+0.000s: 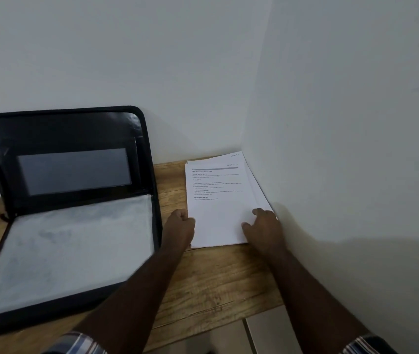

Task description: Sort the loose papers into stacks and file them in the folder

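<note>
The stack of papers (pixel 218 200) lies at the far right corner of the wooden table (pixel 216 277), its right edge against the wall. My left hand (pixel 181 226) grips the stack's left edge with curled fingers. My right hand (pixel 264 226) rests flat on its near right part, fingers relaxed. The black folder (pixel 70 213) stands open at the table's left side.

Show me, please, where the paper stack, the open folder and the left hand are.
paper stack (pixel 216 190): head view, on the printed top sheet.
open folder (pixel 70 249): head view, on its pale lower panel.
left hand (pixel 180 222): head view, on the knuckles.
</note>
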